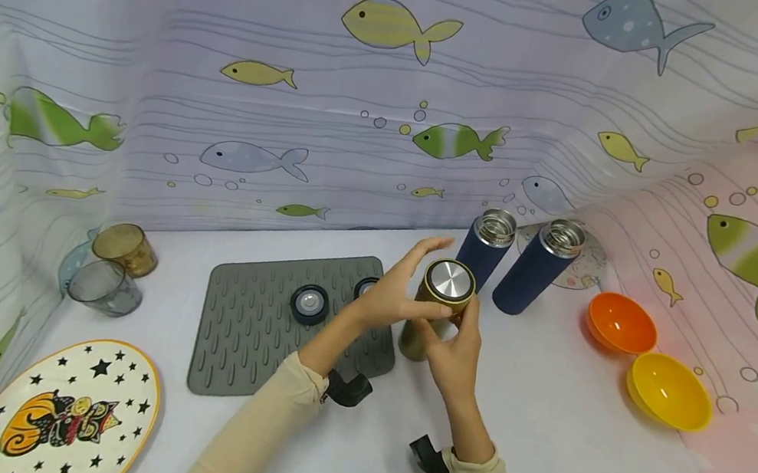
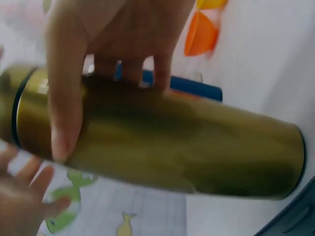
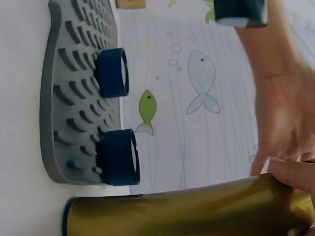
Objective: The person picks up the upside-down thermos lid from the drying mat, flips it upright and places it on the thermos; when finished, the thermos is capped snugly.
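A gold thermos (image 1: pixel 418 341) with a steel-topped cap (image 1: pixel 451 279) stands upright in front of me. My right hand (image 1: pixel 452 360) grips its upper body, thumb on the near side, as the left wrist view shows with the right hand (image 2: pixel 113 39) over the thermos (image 2: pixel 187 142). My left hand (image 1: pixel 390 295) is spread beside the cap, fingers apart; whether it touches is unclear. In the right wrist view the left hand (image 3: pixel 290 113) is behind the thermos (image 3: pixel 187 211). Two navy thermoses (image 1: pixel 481 259) (image 1: pixel 530 279) without lids stand behind it.
A grey drying mat (image 1: pixel 237 329) bears two dark blue lids (image 1: pixel 309 304) (image 1: pixel 365 287). Two tumblers (image 1: pixel 106 289) (image 1: pixel 128 250) and a cat plate (image 1: pixel 126 395) lie left. Orange (image 1: pixel 622 324) and yellow (image 1: pixel 669 392) bowls are right. A patterned plate (image 1: pixel 586 270) is behind the navy thermoses.
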### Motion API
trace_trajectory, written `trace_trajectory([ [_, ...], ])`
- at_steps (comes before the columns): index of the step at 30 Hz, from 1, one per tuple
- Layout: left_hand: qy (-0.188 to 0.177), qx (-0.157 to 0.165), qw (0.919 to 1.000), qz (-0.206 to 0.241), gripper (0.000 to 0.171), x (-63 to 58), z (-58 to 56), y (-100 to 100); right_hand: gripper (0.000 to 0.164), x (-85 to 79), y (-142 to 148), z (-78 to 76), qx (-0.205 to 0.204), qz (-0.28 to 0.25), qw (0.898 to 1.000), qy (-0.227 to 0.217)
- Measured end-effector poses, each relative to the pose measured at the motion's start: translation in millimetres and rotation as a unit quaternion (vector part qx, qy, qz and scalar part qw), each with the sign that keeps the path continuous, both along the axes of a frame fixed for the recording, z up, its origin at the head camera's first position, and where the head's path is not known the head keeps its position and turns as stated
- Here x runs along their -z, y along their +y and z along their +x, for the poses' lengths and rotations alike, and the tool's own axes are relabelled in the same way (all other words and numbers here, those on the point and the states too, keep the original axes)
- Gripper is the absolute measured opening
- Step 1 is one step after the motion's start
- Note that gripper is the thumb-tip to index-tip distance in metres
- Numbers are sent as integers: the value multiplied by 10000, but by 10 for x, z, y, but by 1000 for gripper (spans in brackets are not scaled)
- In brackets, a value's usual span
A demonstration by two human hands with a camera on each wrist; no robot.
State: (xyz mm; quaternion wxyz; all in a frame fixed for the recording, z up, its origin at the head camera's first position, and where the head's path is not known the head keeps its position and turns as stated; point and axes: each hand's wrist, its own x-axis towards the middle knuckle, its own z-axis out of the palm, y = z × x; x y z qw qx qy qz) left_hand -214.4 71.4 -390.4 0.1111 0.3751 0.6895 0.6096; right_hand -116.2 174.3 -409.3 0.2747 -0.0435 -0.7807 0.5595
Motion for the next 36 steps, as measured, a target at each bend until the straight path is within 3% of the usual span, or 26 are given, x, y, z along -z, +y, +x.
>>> trace_trajectory([
  [3, 413, -416, 9974, -408, 94, -19, 43, 34, 66, -1, 5, 1, -20, -16, 10000, -59],
  [4, 471, -414, 9972, -412, 93, -26, 47, 42, 66, -1, 6, 1, -28, -8, 10000, -73],
  [7, 231, 2, 9997, -14, 82, -26, 21, 36, 66, -3, 7, -2, -54, -12, 9999, -88],
  [9, 26, 147, 9998, 101, 86, -28, 9, 22, 66, -4, 5, 3, -36, -38, 9999, -120],
  [14, 338, -299, 9976, -527, 90, -25, 23, 21, 66, 7, 5, 7, -10, -37, 9998, -171],
  [17, 30, 93, 9999, -127, 81, 3, -6, 8, 69, 127, 41, -33, -38, -91, 9998, -174],
  [19, -136, 228, 9996, 18, 89, 17, -15, 2, 72, 226, 70, -62, -66, -143, 9997, -182],
  [21, 94, 37, 9999, -129, 95, 21, -1, 14, 74, 329, 101, -90, -99, -195, 9996, -162],
  [23, 529, -379, 9967, -478, 100, 9, 31, 40, 74, 373, 118, -100, -100, -135, 9998, -106],
  [25, 692, -517, 9947, -551, 96, -3, 38, 63, 75, 387, 117, -109, -94, -73, 9999, 8],
  [28, 397, -124, 9987, -289, 81, -14, -2, 62, 73, 298, 70, -84, -7, 39, 9999, 167],
  [30, 56, 242, 9996, -137, 76, -13, -38, 52, 72, 291, 58, -81, 73, 129, 9996, 249],
  [32, -65, 418, 9990, -128, 74, -10, -60, 42, 71, 283, 66, -83, 100, 175, 9995, 255],
  [34, -83, 343, 9993, -159, 77, -20, -54, 2, 70, 352, 121, -132, 129, 196, 9995, 210],
  [36, -57, 58, 9998, -181, 81, -18, -36, -100, 68, 308, 145, -178, 144, 179, 9996, 174],
])
